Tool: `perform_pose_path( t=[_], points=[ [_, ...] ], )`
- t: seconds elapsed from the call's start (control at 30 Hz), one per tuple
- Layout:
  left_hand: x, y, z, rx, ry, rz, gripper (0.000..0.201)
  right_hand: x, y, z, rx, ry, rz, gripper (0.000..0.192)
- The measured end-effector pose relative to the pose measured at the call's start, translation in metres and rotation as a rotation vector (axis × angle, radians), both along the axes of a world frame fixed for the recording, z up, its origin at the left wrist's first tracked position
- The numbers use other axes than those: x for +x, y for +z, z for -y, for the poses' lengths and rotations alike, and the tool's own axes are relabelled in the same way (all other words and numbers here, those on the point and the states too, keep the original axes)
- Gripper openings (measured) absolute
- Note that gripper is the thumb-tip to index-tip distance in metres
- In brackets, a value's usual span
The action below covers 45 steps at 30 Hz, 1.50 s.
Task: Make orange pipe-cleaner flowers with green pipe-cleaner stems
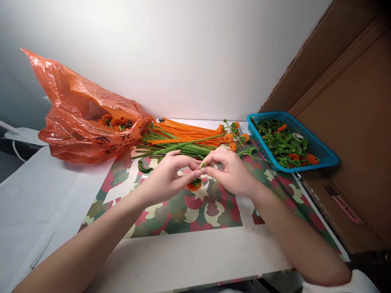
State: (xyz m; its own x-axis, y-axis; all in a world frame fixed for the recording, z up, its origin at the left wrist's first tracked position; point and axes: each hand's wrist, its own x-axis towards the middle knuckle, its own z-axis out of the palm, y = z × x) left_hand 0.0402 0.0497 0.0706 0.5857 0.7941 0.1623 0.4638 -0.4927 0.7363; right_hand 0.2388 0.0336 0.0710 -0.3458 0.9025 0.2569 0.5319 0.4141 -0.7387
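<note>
Over the patterned mat, my left hand (171,179) and my right hand (230,171) meet fingertip to fingertip. An orange pipe-cleaner flower (194,186) with a green top hangs just under my left thumb, and the left fingers are pinched at it. Between my right thumb and forefinger a bit of green pipe cleaner (203,165) pokes out. The fingertips hide how the two pieces join. A curled green pipe-cleaner piece (143,167) lies left of my left hand.
Behind my hands lie orange pipe cleaners (186,129) and green pipe cleaners (171,143). An orange plastic bag (76,118) holds flowers. At right are a flower stem (236,136), a blue basket (326,158) of green pieces, and cardboard (345,122) with a pink cutter (346,208).
</note>
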Motion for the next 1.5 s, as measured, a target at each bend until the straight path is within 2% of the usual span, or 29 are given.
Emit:
perform_pose_path(
  t=[0.1,0.2,0.3,0.37,0.43,0.5,0.63,0.7,0.73,0.83,0.93,1.03,1.1,1.17,1.2,1.23,1.33,1.4,1.5],
  points=[
    [-0.003,0.003,-0.003,-0.251,-0.079,0.034,0.029,0.004,-0.002,-0.004,0.030,0.102,-0.020,0.007],
    [-0.006,0.000,-0.009,-0.517,-0.170,0.105,0.033,0.005,-0.004,-0.006,-0.005,0.169,-0.095,0.006],
    [-0.008,-0.006,-0.015,-0.666,-0.283,0.212,0.033,0.004,-0.005,-0.006,-0.049,0.202,-0.156,0.004],
    [-0.008,-0.009,-0.016,-0.699,-0.325,0.237,0.032,0.003,-0.006,-0.005,-0.095,0.198,-0.181,0.005],
    [-0.007,-0.010,-0.015,-0.668,-0.284,0.207,0.033,0.002,-0.008,-0.005,-0.160,0.155,-0.204,0.005],
    [-0.004,-0.009,-0.012,-0.558,-0.171,0.144,0.032,0.000,-0.010,-0.006,-0.202,0.088,-0.209,0.005],
    [0.003,-0.008,-0.003,-0.045,0.080,0.031,0.022,-0.002,-0.013,-0.007,-0.183,0.003,-0.168,0.006],
    [0.005,-0.009,-0.001,0.150,0.114,-0.017,0.021,-0.003,-0.012,-0.007,-0.174,-0.010,-0.151,0.008],
    [0.005,-0.010,0.000,0.191,0.104,-0.037,0.021,-0.003,-0.012,-0.007,-0.167,-0.014,-0.140,0.008],
    [0.003,-0.011,0.000,0.167,0.025,-0.083,0.020,0.000,-0.009,-0.007,-0.110,-0.005,-0.086,0.006],
    [-0.001,-0.007,-0.002,0.035,-0.028,-0.086,0.021,0.004,-0.007,-0.008,-0.041,0.032,-0.024,0.005],
    [-0.006,-0.003,-0.008,-0.279,-0.127,0.000,0.025,0.007,-0.005,-0.007,-0.043,0.115,-0.021,0.003],
    [-0.008,-0.002,-0.013,-0.534,-0.292,0.063,0.028,0.006,-0.004,-0.005,-0.078,0.203,-0.048,0.003],
    [-0.010,-0.002,-0.016,-0.693,-0.443,0.080,0.030,0.004,-0.003,-0.003,-0.100,0.282,-0.057,0.003],
    [-0.009,-0.003,-0.016,-0.704,-0.463,0.078,0.030,0.004,-0.003,-0.002,-0.104,0.297,-0.056,0.004],
    [-0.008,-0.003,-0.015,-0.669,-0.426,0.078,0.031,0.003,-0.003,-0.002,-0.106,0.284,-0.055,0.005],
    [-0.001,-0.003,-0.007,-0.373,-0.116,0.092,0.026,0.003,-0.004,-0.004,-0.124,0.125,-0.076,0.006],
    [0.004,-0.004,0.000,-0.182,0.036,0.068,0.022,0.003,-0.005,-0.006,-0.134,0.034,-0.074,0.007],
    [0.008,-0.006,0.005,-0.104,0.107,0.030,0.024,0.002,-0.008,-0.007,-0.129,0.006,-0.047,0.008]
  ],
)
